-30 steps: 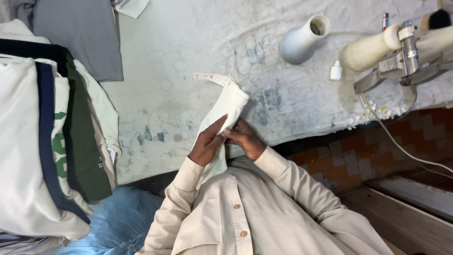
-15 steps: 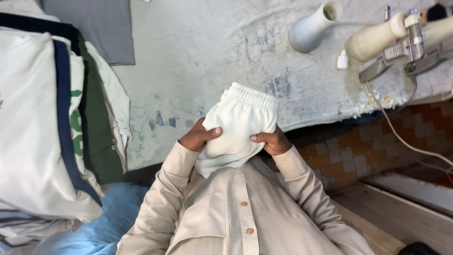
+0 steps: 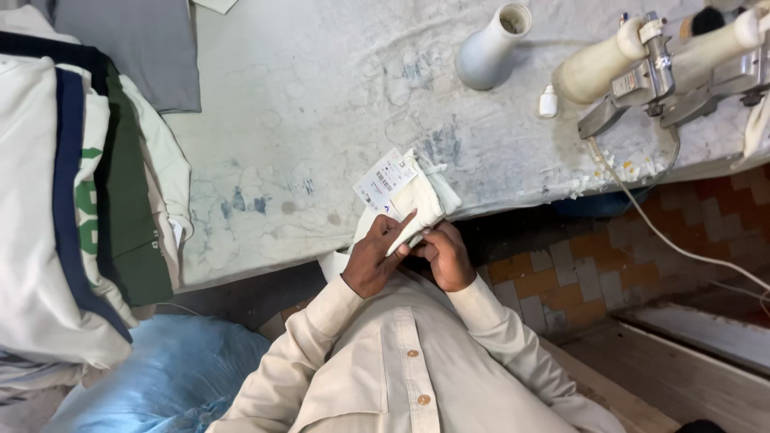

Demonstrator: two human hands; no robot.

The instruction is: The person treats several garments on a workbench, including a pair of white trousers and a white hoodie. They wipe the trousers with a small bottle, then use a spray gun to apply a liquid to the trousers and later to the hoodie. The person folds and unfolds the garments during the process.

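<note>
A folded white garment (image 3: 420,199) with a white paper tag (image 3: 383,183) on top is held at the near edge of the stained white table (image 3: 321,112). My left hand (image 3: 374,256) grips it from the left, the index finger stretched up along the cloth. Under the bundle's lower right side my right hand (image 3: 443,255) holds it with curled fingers. Both arms are in cream sleeves.
A stack of folded garments (image 3: 80,200) in white, navy and green lies at the left, grey cloth (image 3: 128,40) behind it. A white vase-shaped cone (image 3: 491,48) and a metal machine (image 3: 666,68) with a trailing cord stand at the back right. A blue bag (image 3: 160,369) sits below left.
The garment, spread wide between both hands half a second ago, is now folded into a narrow bundle with a paper tag showing on top.
</note>
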